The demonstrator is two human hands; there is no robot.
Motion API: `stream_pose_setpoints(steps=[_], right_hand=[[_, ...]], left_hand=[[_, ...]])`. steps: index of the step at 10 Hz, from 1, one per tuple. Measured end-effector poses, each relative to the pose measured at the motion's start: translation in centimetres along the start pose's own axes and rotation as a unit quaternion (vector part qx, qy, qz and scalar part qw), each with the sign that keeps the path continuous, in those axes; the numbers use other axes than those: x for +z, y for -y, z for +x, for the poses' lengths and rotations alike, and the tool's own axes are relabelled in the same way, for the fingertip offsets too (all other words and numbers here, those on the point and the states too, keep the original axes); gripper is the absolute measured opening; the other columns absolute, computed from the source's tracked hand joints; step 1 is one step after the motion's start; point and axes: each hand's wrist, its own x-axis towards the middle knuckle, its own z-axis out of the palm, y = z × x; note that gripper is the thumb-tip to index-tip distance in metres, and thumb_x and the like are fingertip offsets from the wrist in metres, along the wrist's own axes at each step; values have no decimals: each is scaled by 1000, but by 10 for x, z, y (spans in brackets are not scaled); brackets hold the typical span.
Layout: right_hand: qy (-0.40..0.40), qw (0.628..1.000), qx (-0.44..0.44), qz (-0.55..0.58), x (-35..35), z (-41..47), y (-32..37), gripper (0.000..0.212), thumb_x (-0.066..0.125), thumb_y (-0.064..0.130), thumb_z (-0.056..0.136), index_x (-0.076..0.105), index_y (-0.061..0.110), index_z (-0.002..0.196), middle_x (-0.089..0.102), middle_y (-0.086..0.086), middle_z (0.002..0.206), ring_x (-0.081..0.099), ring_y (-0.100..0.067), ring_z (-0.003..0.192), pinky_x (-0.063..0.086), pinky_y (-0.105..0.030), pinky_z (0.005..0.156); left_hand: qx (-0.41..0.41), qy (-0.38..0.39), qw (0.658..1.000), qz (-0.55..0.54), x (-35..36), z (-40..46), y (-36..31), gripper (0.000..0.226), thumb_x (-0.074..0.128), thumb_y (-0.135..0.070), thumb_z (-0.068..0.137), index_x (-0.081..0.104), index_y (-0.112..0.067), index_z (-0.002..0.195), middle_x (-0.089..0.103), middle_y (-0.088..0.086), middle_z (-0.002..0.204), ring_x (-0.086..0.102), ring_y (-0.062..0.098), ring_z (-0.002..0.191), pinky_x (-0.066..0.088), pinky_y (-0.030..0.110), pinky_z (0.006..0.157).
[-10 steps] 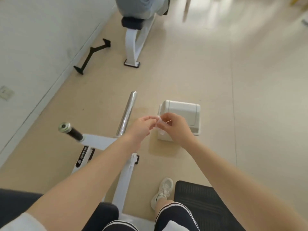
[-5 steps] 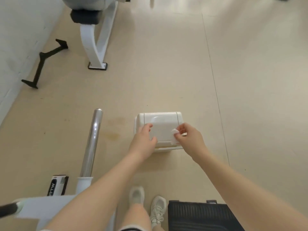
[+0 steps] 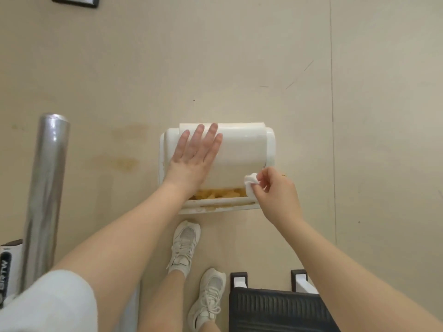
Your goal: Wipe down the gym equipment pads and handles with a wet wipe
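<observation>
On the white bin (image 3: 269, 144) lid we see the left hand (image 3: 191, 161) pressed flat, fingers straight; at the bin's near right corner, over its opening, the right hand (image 3: 278, 192) pinches the crumpled wipe (image 3: 251, 182).

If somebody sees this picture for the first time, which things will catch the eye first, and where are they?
First, the white swing-lid bin on the floor at the centre, with the left hand pressing flat on its lid so a gap shows yellowish waste inside. Next, the right hand at the bin's near right corner, pinching a crumpled white wipe over that gap. Then the shiny metal bar at the left edge.
</observation>
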Motion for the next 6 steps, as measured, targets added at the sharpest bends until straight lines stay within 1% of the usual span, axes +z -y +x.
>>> stream_pose_setpoints(steps=[1, 2, 3, 4, 5, 6], right_hand=[[10, 993, -64, -100, 27, 11, -4, 4, 49, 8, 89, 51, 9, 92, 53, -2, 88, 50, -25, 80, 31, -27, 54], [76, 972, -95, -203, 56, 18, -5, 20, 46, 1, 87, 52, 6, 105, 56, -12, 101, 54, -33, 92, 32, -32, 64], [216, 932, -36, -290, 75, 24, 3, 39, 46, 7, 89, 43, 14, 128, 51, -9, 121, 47, -29, 111, 38, -35, 85], [220, 937, -43, -268, 66, 15, 19, 34, 42, 16, 93, 46, 16, 127, 53, -8, 120, 47, -29, 112, 39, -36, 89], [255, 934, -65, -240, 21, 3, 46, 29, 41, 21, 95, 50, 11, 122, 50, -7, 124, 49, -29, 112, 42, -36, 89], [272, 927, -89, -241, -35, -2, 84, 32, 43, 22, 95, 47, 13, 125, 38, -4, 136, 48, -26, 116, 44, -35, 90]], left_hand=[[35, -107, 993, 47, 19, 5, 5, 86, 45, 2, 70, 8, -14, 146, 4, 10, 149, 13, 31, 135, 4, 43, 113], [46, -140, 988, 36, 24, 3, 5, 71, 37, 2, 78, 16, -13, 144, 17, 8, 148, 27, 28, 131, 11, 43, 112], [51, -141, 989, 13, 23, 4, 9, 76, 50, -4, 74, 21, -14, 143, 25, 6, 145, 29, 27, 130, 13, 42, 112], [51, -96, 994, -19, 14, 1, 15, 89, 66, -13, 61, 27, -12, 141, 23, 7, 146, 27, 27, 131, 10, 40, 112], [71, -55, 993, -73, -18, 6, 35, 99, 76, -25, 51, 31, -8, 137, 24, 9, 145, 27, 28, 131, 10, 39, 111], [72, -51, 988, -130, -70, 13, 67, 96, 77, -16, 45, 37, -6, 131, 32, 12, 141, 32, 28, 126, 15, 40, 108]])
